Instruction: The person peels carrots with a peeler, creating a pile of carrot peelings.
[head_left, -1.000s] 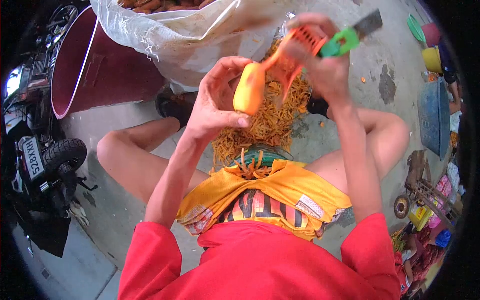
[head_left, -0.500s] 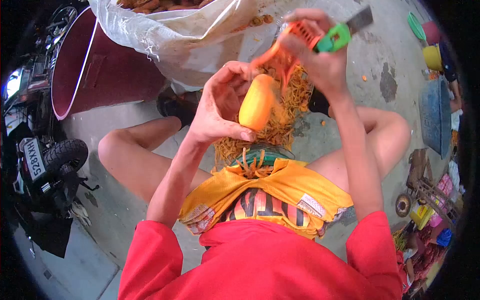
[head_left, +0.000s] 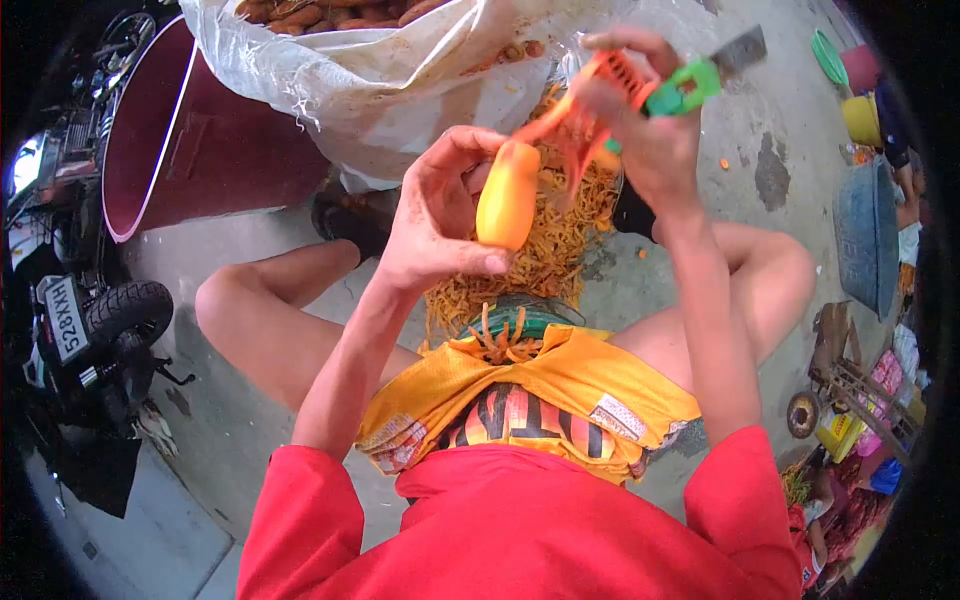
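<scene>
My left hand (head_left: 425, 215) holds a stubby, smooth orange carrot (head_left: 508, 200) upright between thumb and fingers. Close to the carrot's top is my right hand (head_left: 655, 135), closed round an orange peeler (head_left: 615, 78) that is smeared by motion. A green-handled knife (head_left: 683, 88) with a short, wide metal blade juts out to the right from the same hand. Beneath both hands lies a heap of orange peelings (head_left: 560, 245). More shreds rest on the yellow-orange shorts (head_left: 500, 347), beside a green rim (head_left: 535, 318) between the legs.
A white sack (head_left: 400, 100) of unpeeled carrots (head_left: 335, 14) stands ahead, with a big maroon tub (head_left: 215, 140) to its left. A parked motorcycle (head_left: 100, 330) is at far left. To the right are a blue basin (head_left: 868, 235), a small cart (head_left: 865, 400) and other people.
My right hand has shifted slightly right, carrying the peeler and knife. In my left hand, the carrot now stands more upright and its narrower top end shows.
</scene>
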